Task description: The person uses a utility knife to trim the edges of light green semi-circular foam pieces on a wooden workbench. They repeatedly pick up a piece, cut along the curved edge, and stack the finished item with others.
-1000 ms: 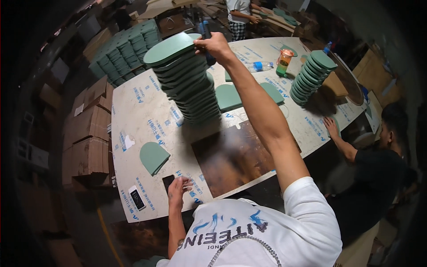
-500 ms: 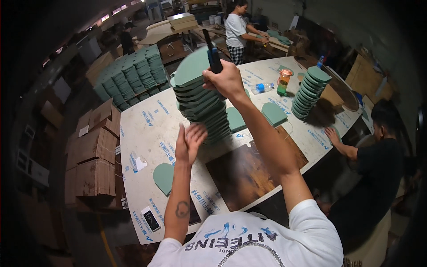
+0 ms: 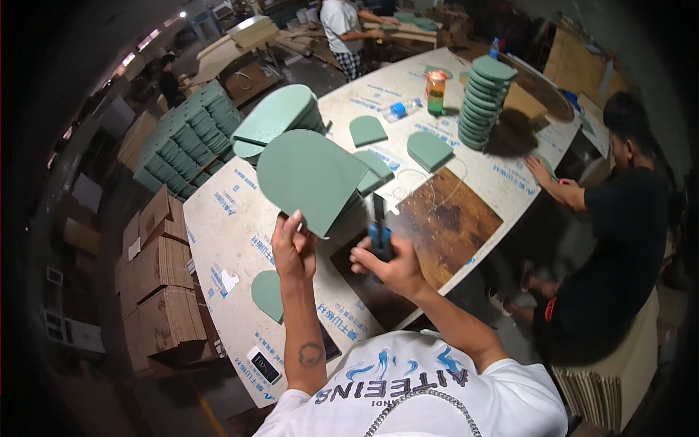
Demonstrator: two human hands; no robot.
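Half a second ago the right hand (image 3: 389,262) was up high by the tall pile and the left hand (image 3: 293,244) was open and reaching up. Now both hands are low and close to the body, and a green foam piece (image 3: 309,178) has come off the pile.

The left hand is closed on the bottom edge of that green foam piece, with the fingers pinching it. The piece is flat, round at one end, and tilted up in the air. It hangs just in front of the green pile (image 3: 280,120), which is behind it on the table (image 3: 233,226).

The right hand is wrapped tight around a tool with a blue handle (image 3: 378,237). The tool points up and sits just right of the held piece, over the dark brown patch (image 3: 437,226) of the table.

I think the piece is about to be cut or trimmed. To do this well, hold the foam firmly so it does not wobble, and keep the pinching fingers away from the tool's tip. Foam is light and soft, so a gentle, slow push should work best.

Another loose green piece (image 3: 268,295) lies on the table, just left of the left hand. A person in black (image 3: 619,240) sits far right of the pile.
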